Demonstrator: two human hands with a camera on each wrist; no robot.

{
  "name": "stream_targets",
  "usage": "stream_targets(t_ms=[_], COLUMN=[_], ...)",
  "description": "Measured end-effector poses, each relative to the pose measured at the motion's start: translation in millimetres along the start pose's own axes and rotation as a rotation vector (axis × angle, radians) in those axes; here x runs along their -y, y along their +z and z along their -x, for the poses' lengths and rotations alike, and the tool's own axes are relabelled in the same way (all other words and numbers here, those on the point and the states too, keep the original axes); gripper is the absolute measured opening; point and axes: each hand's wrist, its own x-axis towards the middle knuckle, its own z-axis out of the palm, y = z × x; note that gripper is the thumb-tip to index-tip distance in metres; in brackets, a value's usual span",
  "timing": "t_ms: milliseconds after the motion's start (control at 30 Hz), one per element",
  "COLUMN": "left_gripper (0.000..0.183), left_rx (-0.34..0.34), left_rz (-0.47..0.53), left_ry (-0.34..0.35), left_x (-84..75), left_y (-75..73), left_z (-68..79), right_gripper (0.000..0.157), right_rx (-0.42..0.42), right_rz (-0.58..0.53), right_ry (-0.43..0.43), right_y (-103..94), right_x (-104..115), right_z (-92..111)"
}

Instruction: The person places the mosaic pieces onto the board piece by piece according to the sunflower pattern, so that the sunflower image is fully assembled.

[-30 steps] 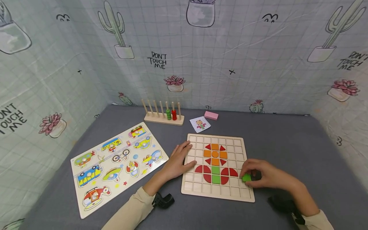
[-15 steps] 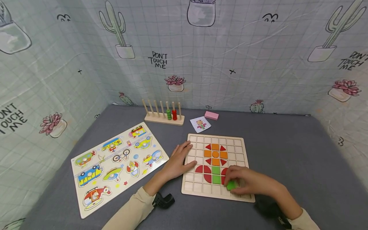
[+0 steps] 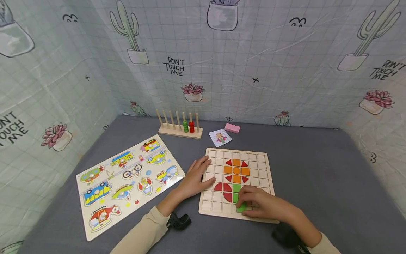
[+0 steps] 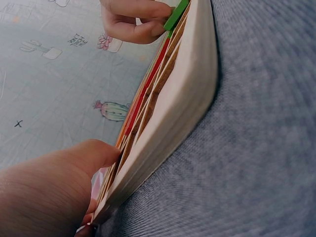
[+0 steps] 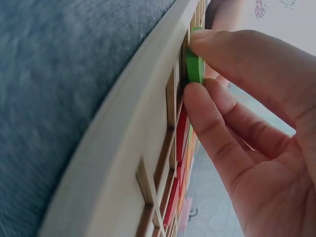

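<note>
My right hand (image 3: 258, 201) pinches a green square block (image 5: 194, 66) between thumb and fingers. It sits over the lower middle of the wooden grid board (image 3: 215, 209), just below the column of green squares (image 3: 236, 188). In the right wrist view the block stands tilted at the cell's edge. My left hand (image 3: 194, 179) lies with straight fingers on the board's left edge, thumb (image 4: 106, 154) over the rim. Orange squares (image 3: 236, 162), red triangles and red quarter-round pieces (image 3: 227, 197) fill cells of the board. The right hand hides the red pieces at the lower right.
A pattern card (image 3: 220, 137) and a pink block (image 3: 232, 128) lie behind the board. Further left stands a peg rack (image 3: 180, 132) with green and red beads. A vehicle puzzle board (image 3: 127, 208) lies at the left, close to my left forearm.
My right hand has carried the green block leftward from the board's right edge to below the green column. The left hand stays on the board's left edge.
</note>
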Motion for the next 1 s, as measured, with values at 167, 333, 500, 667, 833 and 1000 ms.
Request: stream_targets(t_ms=[167,333,500,667,833,1000], left_gripper=[0.070,0.070,0.070,0.069,0.070,0.069], left_rx=[0.002,0.001,-0.001,-0.006,-0.002,-0.001], left_rz=[-0.002,0.006,0.001,-0.003,0.000,-0.008], left_ry=[-0.001,0.004,-0.001,0.001,0.000,0.000], left_x=[-0.1,0.2,0.5,0.5,1.1,2.1], left_y=[1.0,1.0,0.1,0.8,1.9,3.5], left_z=[-0.7,-1.2,-1.8,-3.3,-3.3,-1.6], right_gripper=[0.008,0.005,0.006,0.007,0.004,0.012], right_rx=[0.013,-0.020,-0.041,-0.032,-0.027,-0.010], right_rz=[0.019,0.068,0.127,0.141,0.117,0.053], right_ry=[0.027,0.015,0.026,0.070,0.078,0.132], right_y=[2.1,5.3,8.5,8.6,9.4,4.3], right_x=[2.5,4.5,5.3,6.1,5.9,6.4], right_z=[-0.9,-4.4,-8.4,-8.2,-7.1,-5.5])
